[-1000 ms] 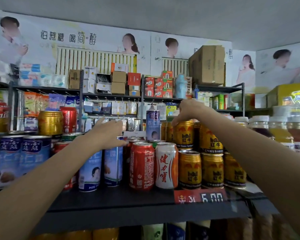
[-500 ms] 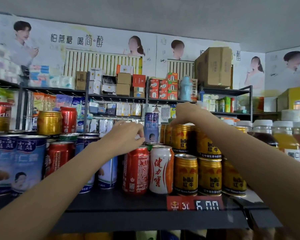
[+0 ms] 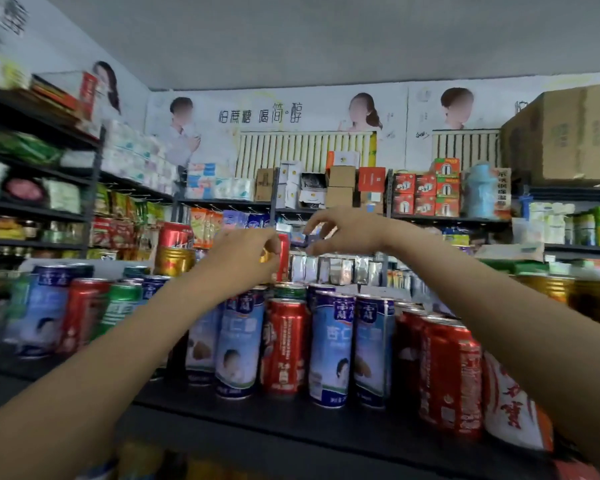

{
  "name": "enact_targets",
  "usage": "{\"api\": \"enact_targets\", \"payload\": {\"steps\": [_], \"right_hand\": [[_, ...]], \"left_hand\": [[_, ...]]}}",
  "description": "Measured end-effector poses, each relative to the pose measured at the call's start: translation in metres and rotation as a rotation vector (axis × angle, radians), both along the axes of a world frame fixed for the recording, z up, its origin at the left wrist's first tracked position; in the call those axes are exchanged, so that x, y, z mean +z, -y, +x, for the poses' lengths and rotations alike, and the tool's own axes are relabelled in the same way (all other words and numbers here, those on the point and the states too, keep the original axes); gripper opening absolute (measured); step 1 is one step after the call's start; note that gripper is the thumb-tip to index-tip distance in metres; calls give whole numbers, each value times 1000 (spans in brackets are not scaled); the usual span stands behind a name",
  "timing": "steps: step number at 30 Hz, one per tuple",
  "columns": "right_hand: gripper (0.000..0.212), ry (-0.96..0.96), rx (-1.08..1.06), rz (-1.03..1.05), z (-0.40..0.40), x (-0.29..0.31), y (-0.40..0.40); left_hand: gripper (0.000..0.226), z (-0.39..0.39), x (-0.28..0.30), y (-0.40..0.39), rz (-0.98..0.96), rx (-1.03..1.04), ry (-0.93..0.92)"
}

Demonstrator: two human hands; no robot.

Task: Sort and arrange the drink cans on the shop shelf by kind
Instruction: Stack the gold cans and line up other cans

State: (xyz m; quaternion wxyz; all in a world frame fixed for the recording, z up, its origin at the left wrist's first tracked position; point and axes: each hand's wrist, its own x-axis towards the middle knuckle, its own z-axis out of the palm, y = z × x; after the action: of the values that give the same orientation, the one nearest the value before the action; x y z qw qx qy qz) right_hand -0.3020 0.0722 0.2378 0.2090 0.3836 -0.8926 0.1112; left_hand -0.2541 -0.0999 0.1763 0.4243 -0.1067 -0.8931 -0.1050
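Above the cans, left hand [image 3: 253,252] now apparently gripping a red can [image 3: 283,256], right hand [image 3: 347,230] newly loose-fingered, empty.

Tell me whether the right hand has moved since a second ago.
Yes. The right hand has left the stacked gold cans, now well to its right, and gone leftward, near the raised red can.
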Motion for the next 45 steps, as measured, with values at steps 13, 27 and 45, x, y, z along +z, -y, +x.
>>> {"api": "enact_targets", "payload": {"steps": [13, 27, 45], "right_hand": [[71, 240, -157, -351, -76, -28, 147], [51, 231, -63, -737, 2, 19, 70], [50, 119, -598, -180, 84, -26, -217]], "left_hand": [[16, -30, 3, 139, -5, -71, 169], [15, -35, 36, 84, 271, -455, 83], [37, -16, -19, -207, -456, -411, 268]]}}
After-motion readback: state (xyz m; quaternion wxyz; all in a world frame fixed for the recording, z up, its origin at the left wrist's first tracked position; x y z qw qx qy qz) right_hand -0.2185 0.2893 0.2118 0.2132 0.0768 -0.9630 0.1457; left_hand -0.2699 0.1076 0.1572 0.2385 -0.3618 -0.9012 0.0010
